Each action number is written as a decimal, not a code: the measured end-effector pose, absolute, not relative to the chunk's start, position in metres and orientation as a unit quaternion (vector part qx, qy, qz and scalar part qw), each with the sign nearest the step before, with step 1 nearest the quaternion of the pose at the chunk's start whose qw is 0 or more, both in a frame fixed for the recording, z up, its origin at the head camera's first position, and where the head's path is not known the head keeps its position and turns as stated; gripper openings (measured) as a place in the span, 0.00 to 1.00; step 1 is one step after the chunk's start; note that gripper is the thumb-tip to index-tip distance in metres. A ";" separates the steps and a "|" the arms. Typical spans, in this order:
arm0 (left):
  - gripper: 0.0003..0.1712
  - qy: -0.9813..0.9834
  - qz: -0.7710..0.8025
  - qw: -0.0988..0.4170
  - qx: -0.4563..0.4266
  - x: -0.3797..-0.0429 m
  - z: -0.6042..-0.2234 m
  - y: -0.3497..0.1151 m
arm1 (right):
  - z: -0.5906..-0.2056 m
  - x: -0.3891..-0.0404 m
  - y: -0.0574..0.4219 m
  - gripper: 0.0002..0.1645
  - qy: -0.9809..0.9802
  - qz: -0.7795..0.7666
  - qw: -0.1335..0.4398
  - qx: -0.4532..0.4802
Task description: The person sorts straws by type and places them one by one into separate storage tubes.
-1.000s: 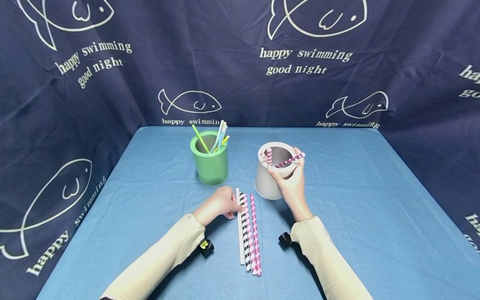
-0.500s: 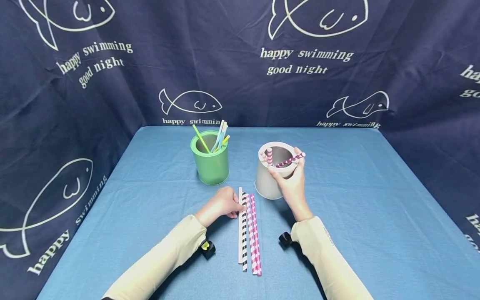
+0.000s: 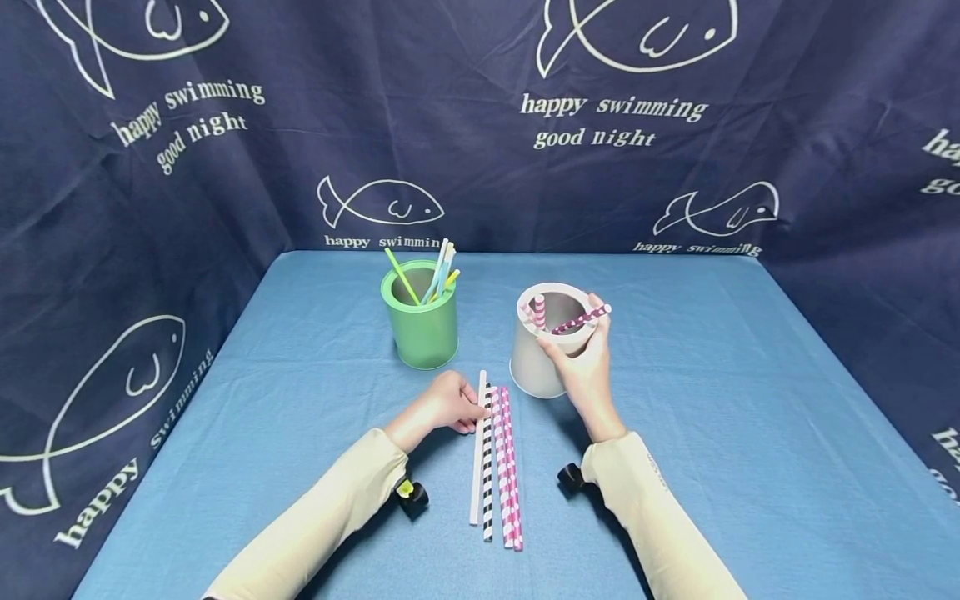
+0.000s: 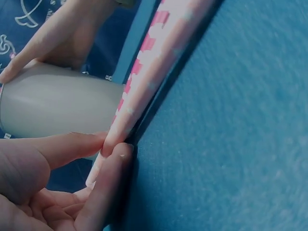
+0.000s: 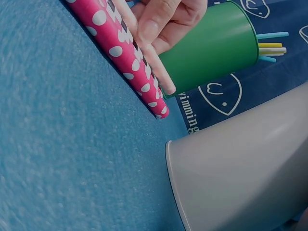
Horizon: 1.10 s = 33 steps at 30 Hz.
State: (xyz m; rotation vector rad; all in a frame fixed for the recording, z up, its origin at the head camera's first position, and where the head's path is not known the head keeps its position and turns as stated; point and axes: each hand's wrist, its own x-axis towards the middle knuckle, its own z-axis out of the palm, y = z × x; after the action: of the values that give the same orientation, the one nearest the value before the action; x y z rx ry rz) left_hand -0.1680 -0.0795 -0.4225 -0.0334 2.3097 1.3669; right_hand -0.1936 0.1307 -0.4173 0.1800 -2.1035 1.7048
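Evidently, your left hand (image 3: pixel 452 402) pinches the pale straw (image 3: pixel 476 475) near its far end, just left of the black-striped straw (image 3: pixel 487 492), a hold that probably lets you single it out. Your right hand (image 3: pixel 590 373) grasps the white cup (image 3: pixel 529 362) by its rim, likely steadying it upright on the blue table (image 3: pixel 720 433).

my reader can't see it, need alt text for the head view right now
A person's left hand pinches a pale straw beside a black-striped straw and two pink straws on a blue cloth. The right hand grips a white cup near its rim, with patterned straws inside; a green cup of colored straws stands beyond the left hand.
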 end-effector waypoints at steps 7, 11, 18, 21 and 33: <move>0.07 0.803 0.556 0.214 -0.002 -0.169 -0.426 -0.089 | -0.417 -0.193 0.130 0.57 -0.756 0.616 0.212 0.068; 0.07 0.785 0.588 0.194 0.004 -0.168 -0.428 -0.095 | -0.417 -0.193 0.129 0.57 -0.754 0.619 0.211 0.069; 0.10 0.756 0.632 0.171 0.008 -0.165 -0.426 -0.102 | -0.417 -0.193 0.130 0.57 -0.756 0.617 0.208 0.064; 0.11 0.750 0.641 0.163 0.019 -0.163 -0.423 -0.104 | -0.417 -0.193 0.130 0.57 -0.756 0.617 0.209 0.064; 0.18 0.729 0.669 0.139 0.044 -0.155 -0.412 -0.106 | -0.418 -0.194 0.130 0.56 -0.756 0.616 0.212 0.064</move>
State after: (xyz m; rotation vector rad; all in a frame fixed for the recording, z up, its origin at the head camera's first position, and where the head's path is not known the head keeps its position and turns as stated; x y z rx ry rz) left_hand -0.1554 -0.1058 -0.4117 0.1281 2.1071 1.9344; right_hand -0.1938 0.1300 -0.4179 0.1771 -2.1006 1.7106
